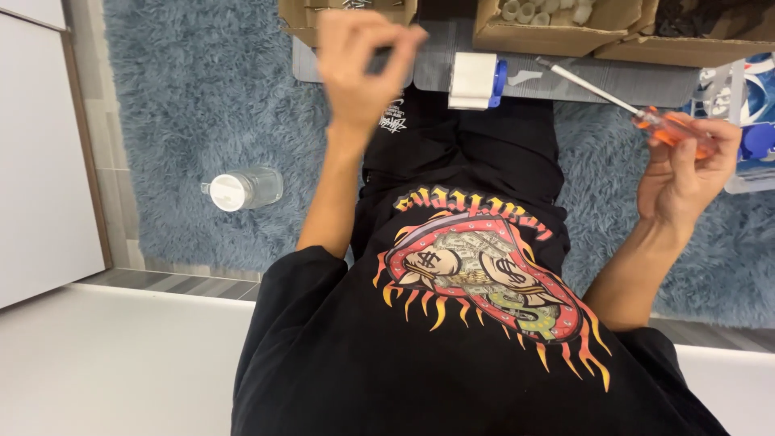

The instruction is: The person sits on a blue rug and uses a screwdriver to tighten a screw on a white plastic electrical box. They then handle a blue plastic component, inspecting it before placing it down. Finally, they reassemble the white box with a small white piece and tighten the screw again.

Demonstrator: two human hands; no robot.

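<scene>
Head view, looking down the wearer's own torso. The right hand (686, 169) is seen closed around the orange handle of a screwdriver (638, 113), whose metal shaft is angled up and left over the grey board (638, 81). The left hand (359, 60) is raised near the top of the frame with the fingertips pinched together; whether something small is held between them cannot be told. Just beside the shaft tip, a white block (472, 79) with a blue part is set on the board's near edge. Cardboard boxes (557, 28) are ranged along the far side, one of them filled with pale cylinders (537, 11). A clear jar (244, 190) with a white lid is shown lying on the blue shag rug (202, 97), well apart from both hands. A black printed shirt (476, 323) fills the foreground.
</scene>
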